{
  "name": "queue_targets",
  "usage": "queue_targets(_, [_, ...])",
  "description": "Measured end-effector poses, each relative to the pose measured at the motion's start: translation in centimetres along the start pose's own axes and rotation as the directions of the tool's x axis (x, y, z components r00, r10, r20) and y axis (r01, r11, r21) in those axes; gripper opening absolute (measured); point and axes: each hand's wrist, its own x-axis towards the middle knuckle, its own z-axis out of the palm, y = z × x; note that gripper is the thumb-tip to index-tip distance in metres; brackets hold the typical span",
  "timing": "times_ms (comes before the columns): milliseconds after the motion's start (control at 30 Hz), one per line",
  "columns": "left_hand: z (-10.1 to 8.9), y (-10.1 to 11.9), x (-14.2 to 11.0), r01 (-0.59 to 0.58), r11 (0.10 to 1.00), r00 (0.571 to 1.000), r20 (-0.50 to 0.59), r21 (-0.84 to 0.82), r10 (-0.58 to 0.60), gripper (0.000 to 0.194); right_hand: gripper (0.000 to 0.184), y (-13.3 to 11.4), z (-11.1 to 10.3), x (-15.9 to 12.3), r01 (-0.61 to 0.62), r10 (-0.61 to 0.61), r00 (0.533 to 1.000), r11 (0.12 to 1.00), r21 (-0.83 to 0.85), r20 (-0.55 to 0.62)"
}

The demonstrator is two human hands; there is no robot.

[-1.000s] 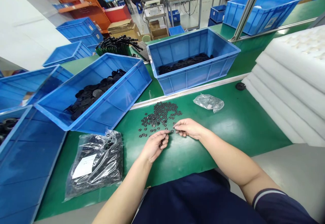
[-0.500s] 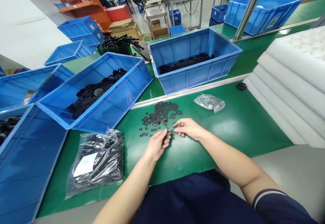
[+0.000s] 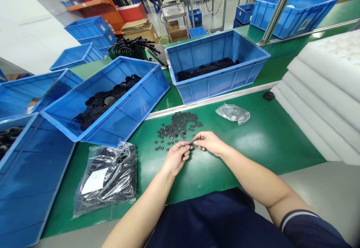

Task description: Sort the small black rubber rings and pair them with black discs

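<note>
Blue plastic crates [image 3: 216, 68] crowd a green-topped work surface [image 3: 261, 143] on a factory floor, with orange shelving [image 3: 87, 4] and equipment racks in the distance. A stack of white foam sheets [image 3: 323, 98] lines the surface's right side. The nearest upright crate holds a layer of black discs [image 3: 206, 69], while a tilted crate [image 3: 120, 109] to its left holds a larger heap of black discs [image 3: 108, 103]. Another crate [image 3: 30, 176] sits at the lower left, with dark rings [image 3: 8, 135] in one corner. In front of the tilted crate lies a clear plastic bag [image 3: 108, 180] packed with black parts and bearing a white label. A smaller, crumpled clear bag [image 3: 233, 113] rests farther right, near a lone black disc [image 3: 268, 95]. At centre, small black washers [image 3: 177, 126] lie in a loose, spreading pile on the green top. Just below the pile, the person's left hand [image 3: 177, 158] and right hand [image 3: 209, 143] meet almost fingertip to fingertip, both nearly closed in a pinch. Whether either one has hold of a washer is too small to tell.
</note>
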Motion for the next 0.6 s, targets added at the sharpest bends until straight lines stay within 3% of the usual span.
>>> queue_targets(167, [-0.35, -0.45, 0.27, -0.069, 0.982, 0.997, -0.029, 0.174, 0.075, 0.037, 0.018, 0.21, 0.24, -0.02, -0.012, 0.012, 1.0, 1.0, 0.008, 0.017])
queue_targets(367, [-0.44, -0.57, 0.3, -0.132, 0.889, 0.98, -0.079, 0.438, 0.185, 0.033, 0.015, 0.3, 0.26, -0.06, -0.017, 0.018, 1.0, 0.999, -0.034, 0.017])
queue_targets(600, [-0.02, -0.71, 0.45, -0.098, 0.888, 0.983, -0.092, 0.45, 0.156, 0.031, 0.008, 0.8, 0.16, 0.12, 0.107, -0.107, 0.994, 0.978, -0.178, 0.007])
